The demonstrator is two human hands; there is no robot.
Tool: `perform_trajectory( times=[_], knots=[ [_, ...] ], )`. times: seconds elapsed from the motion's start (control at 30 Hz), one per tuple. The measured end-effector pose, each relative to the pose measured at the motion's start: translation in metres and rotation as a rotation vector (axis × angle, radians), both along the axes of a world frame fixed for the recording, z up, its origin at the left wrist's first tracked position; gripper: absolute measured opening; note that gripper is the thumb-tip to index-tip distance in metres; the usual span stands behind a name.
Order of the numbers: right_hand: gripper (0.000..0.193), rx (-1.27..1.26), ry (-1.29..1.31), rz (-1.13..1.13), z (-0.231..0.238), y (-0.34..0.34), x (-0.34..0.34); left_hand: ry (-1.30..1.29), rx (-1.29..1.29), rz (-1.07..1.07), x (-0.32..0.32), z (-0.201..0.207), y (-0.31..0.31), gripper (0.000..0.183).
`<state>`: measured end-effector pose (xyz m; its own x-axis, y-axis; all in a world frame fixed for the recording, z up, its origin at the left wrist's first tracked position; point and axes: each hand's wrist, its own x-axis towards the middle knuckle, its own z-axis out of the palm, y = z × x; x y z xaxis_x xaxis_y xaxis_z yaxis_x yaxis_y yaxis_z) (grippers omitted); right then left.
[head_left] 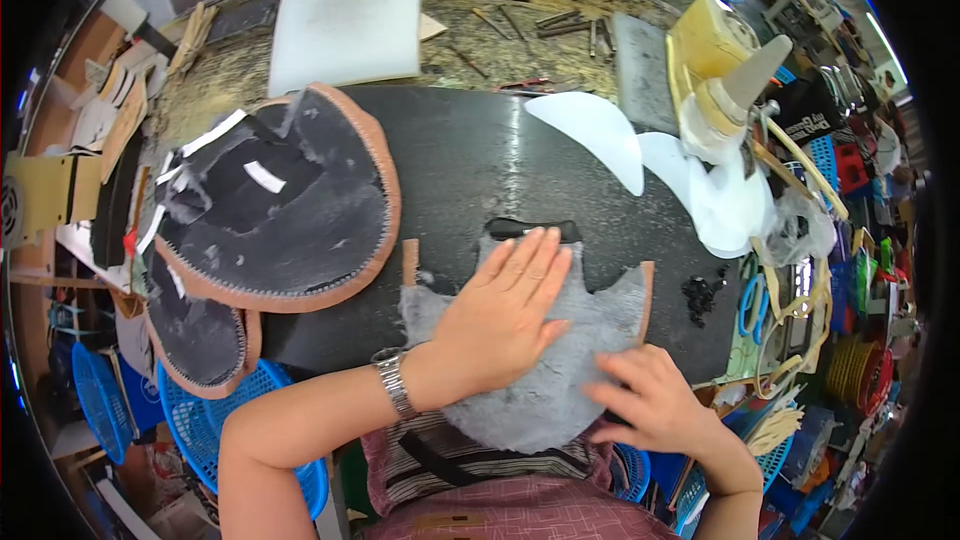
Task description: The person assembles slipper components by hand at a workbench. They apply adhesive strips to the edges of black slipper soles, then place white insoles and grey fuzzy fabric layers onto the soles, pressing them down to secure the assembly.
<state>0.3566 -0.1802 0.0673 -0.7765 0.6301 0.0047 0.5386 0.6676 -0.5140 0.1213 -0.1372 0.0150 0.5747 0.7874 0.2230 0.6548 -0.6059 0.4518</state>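
A grey fuzzy shaped piece [535, 405], like fleece, lies on the dark work surface in front of me and hangs over its near edge. Brown strips edge it at both sides, and a black tab [508, 228] shows at its far end. My left hand [490, 330] lies flat on the piece, fingers together and stretched toward the tab, with a metal-band watch [395, 385] at the wrist. Beside the lower right edge of the piece is my right hand [655, 405], slightly blurred, its fingers apart and nothing visible in them.
Black pieces with brown stitched edging [300, 220] are stacked at the left. White curved sheets [595, 135], a yellow container [715, 30] with a brush and blue scissors [752, 305] lie right. Metal tools [565, 25] and a white board [350, 10] are behind. Blue baskets [190, 420] stand below.
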Motion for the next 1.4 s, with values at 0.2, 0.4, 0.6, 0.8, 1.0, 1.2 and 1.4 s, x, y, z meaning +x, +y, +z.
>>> perform_trajectory(
  times=[0.2,0.4,0.6,0.8,1.0,1.2,1.4],
  knots=[
    [0.021,0.229,0.102,0.097,-0.016,-0.008,0.000,0.002,-0.014,0.004,-0.001,0.002,0.001,0.064],
    [0.016,0.543,0.160,-0.078,-0.010,-0.011,-0.029,0.027,-0.051,0.029,-0.002,0.000,0.004,0.055],
    [0.013,0.572,0.125,-0.051,-0.017,-0.050,-0.038,0.011,-0.050,0.036,0.000,0.001,0.004,0.057],
    [0.014,0.460,0.024,-0.234,-0.034,-0.060,-0.034,0.045,0.004,0.081,0.007,0.000,-0.002,0.079],
    [0.018,0.321,0.273,-0.218,-0.008,-0.008,-0.015,0.060,0.042,0.040,0.009,0.003,-0.002,0.081],
    [0.026,0.494,-0.084,-0.169,-0.018,0.033,-0.025,0.033,0.071,-0.024,0.006,0.005,-0.002,0.077],
    [0.020,0.537,0.059,-0.155,-0.022,0.072,-0.017,-0.136,0.010,0.067,0.002,-0.002,-0.006,0.079]
  ],
)
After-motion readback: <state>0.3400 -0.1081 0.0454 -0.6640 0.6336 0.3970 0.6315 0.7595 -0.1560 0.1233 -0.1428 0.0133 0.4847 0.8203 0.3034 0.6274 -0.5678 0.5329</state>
